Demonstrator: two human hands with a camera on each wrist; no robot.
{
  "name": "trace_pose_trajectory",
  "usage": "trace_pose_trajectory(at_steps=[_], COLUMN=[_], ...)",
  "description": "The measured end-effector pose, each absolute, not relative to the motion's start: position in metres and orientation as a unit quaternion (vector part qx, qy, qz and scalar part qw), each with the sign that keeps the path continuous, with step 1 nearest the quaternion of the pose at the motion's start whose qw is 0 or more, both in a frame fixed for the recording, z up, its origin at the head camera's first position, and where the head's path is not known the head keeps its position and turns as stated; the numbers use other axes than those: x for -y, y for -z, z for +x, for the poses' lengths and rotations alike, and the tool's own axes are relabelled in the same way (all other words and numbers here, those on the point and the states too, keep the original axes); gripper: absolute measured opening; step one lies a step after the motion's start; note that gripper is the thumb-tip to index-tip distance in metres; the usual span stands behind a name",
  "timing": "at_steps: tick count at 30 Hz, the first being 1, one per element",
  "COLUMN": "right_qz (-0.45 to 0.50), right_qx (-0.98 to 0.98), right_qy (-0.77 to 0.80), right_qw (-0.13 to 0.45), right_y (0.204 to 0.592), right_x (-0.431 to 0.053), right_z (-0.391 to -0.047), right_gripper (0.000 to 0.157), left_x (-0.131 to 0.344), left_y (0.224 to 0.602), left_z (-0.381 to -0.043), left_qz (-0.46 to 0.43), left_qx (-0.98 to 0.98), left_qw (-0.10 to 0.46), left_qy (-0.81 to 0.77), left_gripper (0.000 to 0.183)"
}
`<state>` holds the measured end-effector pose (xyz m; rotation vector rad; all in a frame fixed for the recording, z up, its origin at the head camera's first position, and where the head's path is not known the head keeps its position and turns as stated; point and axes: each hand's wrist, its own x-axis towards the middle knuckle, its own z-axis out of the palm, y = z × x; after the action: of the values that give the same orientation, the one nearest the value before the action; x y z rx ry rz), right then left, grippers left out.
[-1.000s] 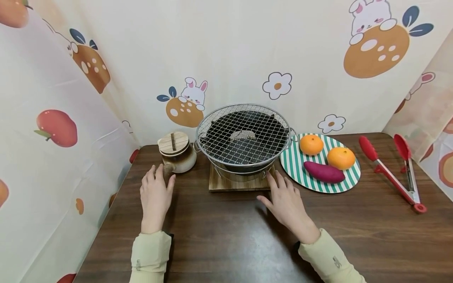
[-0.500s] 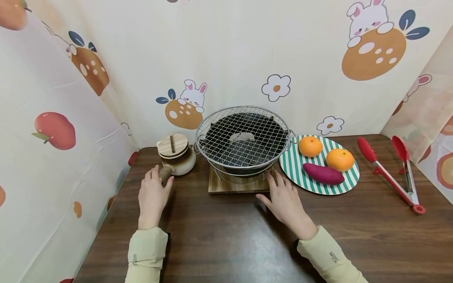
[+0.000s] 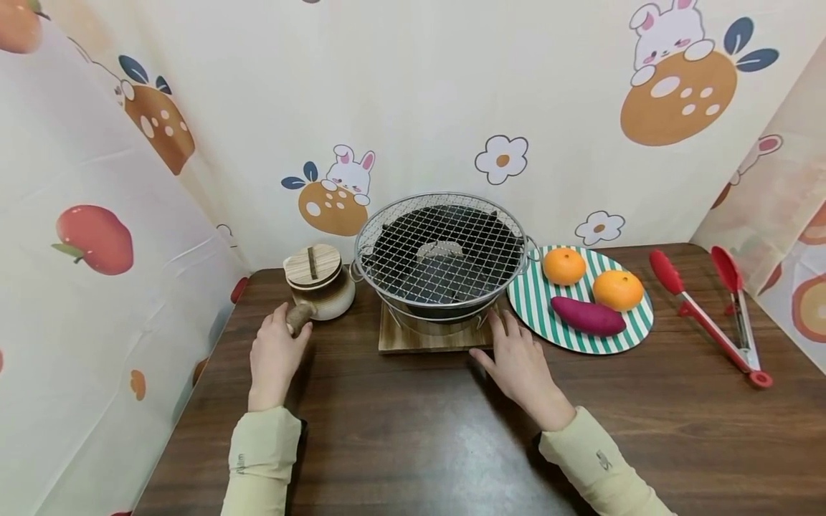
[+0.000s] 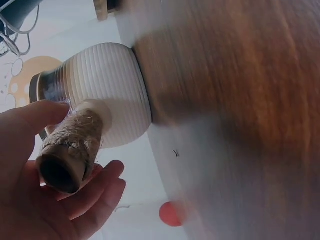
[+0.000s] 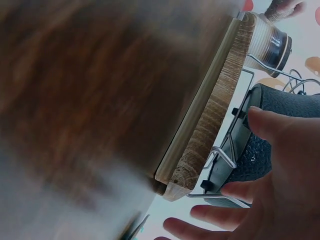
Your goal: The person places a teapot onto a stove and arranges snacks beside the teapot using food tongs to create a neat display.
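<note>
My left hand [image 3: 276, 356] is at the twine-wrapped handle [image 3: 299, 318] of a small ceramic pot [image 3: 333, 299] with a wooden lid [image 3: 312, 264]. In the left wrist view, the thumb [image 4: 42, 114] lies along one side of the handle and the fingers [image 4: 97, 192] curve round the other. A round tabletop grill [image 3: 445, 247] with a wire mesh stands on a wooden base [image 3: 419, 342]. By the base's front right corner, my right hand [image 3: 521, 362] has its fingers spread and loosely bent, holding nothing. The right wrist view shows it beside the grill's wire stand [image 5: 227, 157].
Right of the grill, a green-and-white striped plate [image 3: 538, 315] bears two mandarins [image 3: 564, 266] and a purple sweet potato [image 3: 587, 317]. Red-tipped tongs [image 3: 713, 322] lie spread at the far right. A printed curtain [image 3: 426, 93] rises behind the brown table [image 3: 426, 430].
My left hand has come slightly further round the pot's handle, its fingers closing about it. The right hand stays by the grill's base. The head view has shifted a little.
</note>
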<state>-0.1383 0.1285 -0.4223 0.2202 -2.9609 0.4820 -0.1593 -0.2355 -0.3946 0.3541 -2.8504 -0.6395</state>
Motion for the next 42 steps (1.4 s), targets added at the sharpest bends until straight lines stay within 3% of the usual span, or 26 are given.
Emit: trace_pose_trajectory(at_steps=[24, 42], right_qz=[0.088, 0.087], right_qx=[0.979, 0.982], right_qy=[-0.174, -0.151], right_qw=[0.06, 0.075], right_y=[0.425, 0.424], right_x=[-0.127, -0.123], right_z=[-0.152, -0.155], right_gripper=[0.071, 0.061], left_x=[0.241, 0.239], left_y=[0.401, 0.411], left_z=[-0.175, -0.176], left_qz=[0.149, 0.145], left_qx=[0.944, 0.932], left_qw=[0.118, 0.175], left_qy=[0.269, 0.282], left_gripper=[0.047, 0.038])
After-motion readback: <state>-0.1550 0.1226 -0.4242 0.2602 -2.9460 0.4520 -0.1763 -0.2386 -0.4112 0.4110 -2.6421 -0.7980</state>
